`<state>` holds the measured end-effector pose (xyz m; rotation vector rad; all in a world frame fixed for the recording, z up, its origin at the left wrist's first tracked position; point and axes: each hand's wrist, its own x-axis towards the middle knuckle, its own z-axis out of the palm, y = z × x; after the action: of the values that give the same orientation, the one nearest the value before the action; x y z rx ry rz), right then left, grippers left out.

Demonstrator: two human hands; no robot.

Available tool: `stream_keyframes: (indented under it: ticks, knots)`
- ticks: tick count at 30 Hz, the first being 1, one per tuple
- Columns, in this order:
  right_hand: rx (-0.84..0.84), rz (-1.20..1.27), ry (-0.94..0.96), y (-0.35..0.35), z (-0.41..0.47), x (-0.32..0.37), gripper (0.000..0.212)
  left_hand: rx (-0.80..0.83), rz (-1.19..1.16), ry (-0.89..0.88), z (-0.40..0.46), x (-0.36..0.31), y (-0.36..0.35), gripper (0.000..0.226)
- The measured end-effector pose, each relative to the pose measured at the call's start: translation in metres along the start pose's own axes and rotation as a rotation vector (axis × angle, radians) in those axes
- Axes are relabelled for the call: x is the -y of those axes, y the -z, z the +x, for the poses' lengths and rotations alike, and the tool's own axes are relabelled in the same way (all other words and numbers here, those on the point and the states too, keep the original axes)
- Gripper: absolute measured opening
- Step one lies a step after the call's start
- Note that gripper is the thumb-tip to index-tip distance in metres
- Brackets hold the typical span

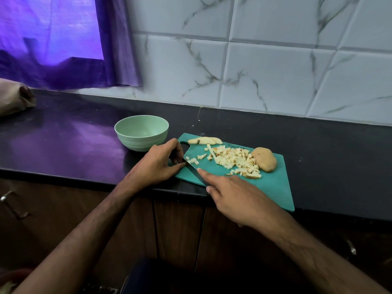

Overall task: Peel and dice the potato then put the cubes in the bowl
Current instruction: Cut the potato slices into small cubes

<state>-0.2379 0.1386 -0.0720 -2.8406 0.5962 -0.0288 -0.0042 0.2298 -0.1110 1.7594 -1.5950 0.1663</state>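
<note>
Left hand (158, 164) grips the knife (194, 169), right hand (231, 195) open with its forefinger on the blade; I'd wipe away from the edge, cubes (235, 160) just beyond.

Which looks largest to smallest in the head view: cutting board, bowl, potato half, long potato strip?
1. cutting board
2. bowl
3. potato half, though the bowl sits slightly farther back
4. long potato strip
</note>
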Motion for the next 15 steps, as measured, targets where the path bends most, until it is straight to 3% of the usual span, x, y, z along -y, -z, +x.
stream_keyframes:
  ticks: [4, 8, 15]
  knots:
    - [0.102, 0.049, 0.013, 0.019, -0.019, -0.013, 0.05, 0.018, -0.016, 0.014, -0.001, 0.0, 0.0, 0.03]
    - [0.181, 0.325, -0.029, 0.038, -0.026, -0.045, 0.05, 0.032, -0.017, 0.028, 0.0, 0.003, -0.003, 0.03]
    - [-0.282, 0.927, -0.021, 0.027, 0.002, -0.085, 0.048, 0.075, 0.071, 0.027, 0.005, 0.016, -0.009, 0.034]
